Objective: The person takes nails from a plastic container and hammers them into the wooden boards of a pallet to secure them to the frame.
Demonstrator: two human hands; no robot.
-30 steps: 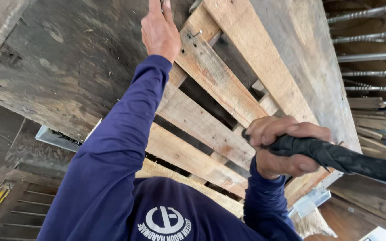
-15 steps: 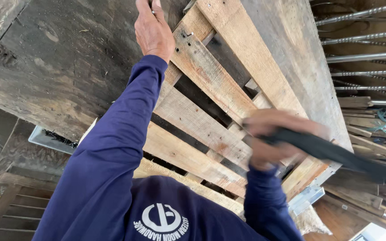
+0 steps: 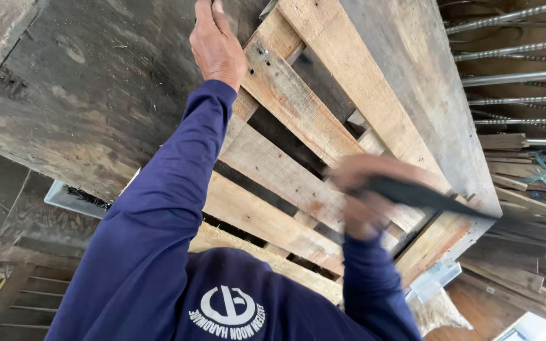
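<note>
Two hands are up against the wooden pallet (image 3: 298,126), which fills the middle of the view with its pale slats running on a slant and dark gaps between them. Your left hand (image 3: 217,45) is stretched out at the top, palm laid flat on the end of an upper slat where the pallet meets the dark weathered board (image 3: 83,82) beside it; its fingers lie straight along the wood, gripping nothing. Your right hand (image 3: 368,196) sits lower, over the middle slats, and is blurred; its fingers are wrapped tight around the near end of a dark bar-like tool (image 3: 431,197). That tool reaches out to the right across the slats, its far end near the pallet's outer edge. Both arms wear dark blue sleeves (image 3: 159,215). Off to the right, grey metal rods (image 3: 513,50) lie stacked side by side, with loose planks (image 3: 526,189) below them.
</note>
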